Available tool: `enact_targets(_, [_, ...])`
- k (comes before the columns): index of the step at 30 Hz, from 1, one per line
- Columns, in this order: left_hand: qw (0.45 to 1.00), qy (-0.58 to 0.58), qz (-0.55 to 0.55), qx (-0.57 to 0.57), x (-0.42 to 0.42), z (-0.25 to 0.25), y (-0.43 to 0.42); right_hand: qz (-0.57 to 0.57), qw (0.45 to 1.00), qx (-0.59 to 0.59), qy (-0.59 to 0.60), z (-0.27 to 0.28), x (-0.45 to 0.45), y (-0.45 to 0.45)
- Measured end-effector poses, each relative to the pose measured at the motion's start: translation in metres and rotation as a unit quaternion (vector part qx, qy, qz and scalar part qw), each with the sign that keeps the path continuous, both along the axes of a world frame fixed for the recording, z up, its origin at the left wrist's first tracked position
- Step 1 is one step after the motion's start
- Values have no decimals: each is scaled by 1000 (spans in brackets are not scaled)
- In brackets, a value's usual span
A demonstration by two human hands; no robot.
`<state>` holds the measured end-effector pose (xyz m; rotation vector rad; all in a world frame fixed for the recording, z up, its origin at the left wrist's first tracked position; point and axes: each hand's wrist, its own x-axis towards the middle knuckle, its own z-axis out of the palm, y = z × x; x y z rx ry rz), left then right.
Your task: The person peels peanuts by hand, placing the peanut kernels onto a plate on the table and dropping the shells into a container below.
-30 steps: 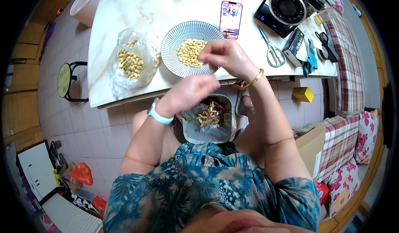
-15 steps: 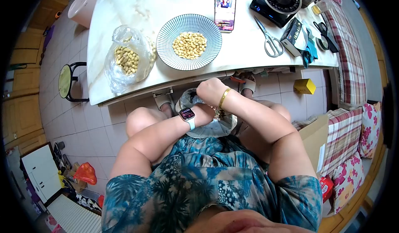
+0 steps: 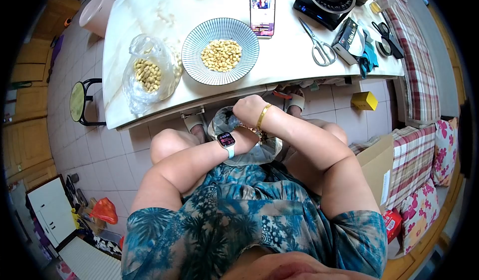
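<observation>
Both hands are low over the lined waste bin (image 3: 258, 156) between the knees. My left hand (image 3: 245, 139), below a watch with a pale strap, reaches into the bin's opening; its fingers are hidden. My right hand (image 3: 250, 110), with a gold bracelet at the wrist, is just above it, fingers curled down; what they hold, if anything, is hidden. On the table, a striped bowl (image 3: 194, 65) holds shelled peanuts (image 3: 221, 55). Left of it, an open clear plastic bag (image 3: 137, 93) holds unshelled peanuts (image 3: 147, 75).
The table's near edge (image 3: 199, 99) lies just beyond the hands. A lit phone (image 3: 262, 13), scissors (image 3: 318, 45), a black appliance (image 3: 327, 3) and a small box (image 3: 348, 41) are on it. A stool (image 3: 78, 102) stands left; a yellow box (image 3: 364, 101) is on the floor.
My right hand has come down from over the bowl to the bin, and my left hand has lowered into the bin's opening. Over the last half second the hands have barely moved.
</observation>
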<state>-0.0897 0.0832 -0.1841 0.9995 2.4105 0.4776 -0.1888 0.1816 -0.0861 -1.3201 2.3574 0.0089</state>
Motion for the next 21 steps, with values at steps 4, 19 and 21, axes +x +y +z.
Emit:
enact_targets(4, [998, 22, 30, 52, 1, -6, 5, 7, 1000, -8, 4, 6, 0, -1])
enact_targets(19, [988, -141, -44, 45, -20, 38, 5, -22, 997, -55, -58, 24, -16, 6])
enact_targets(21, [911, -408, 57, 23, -38, 71, 9, -12, 979, -163, -120, 36, -25, 11])
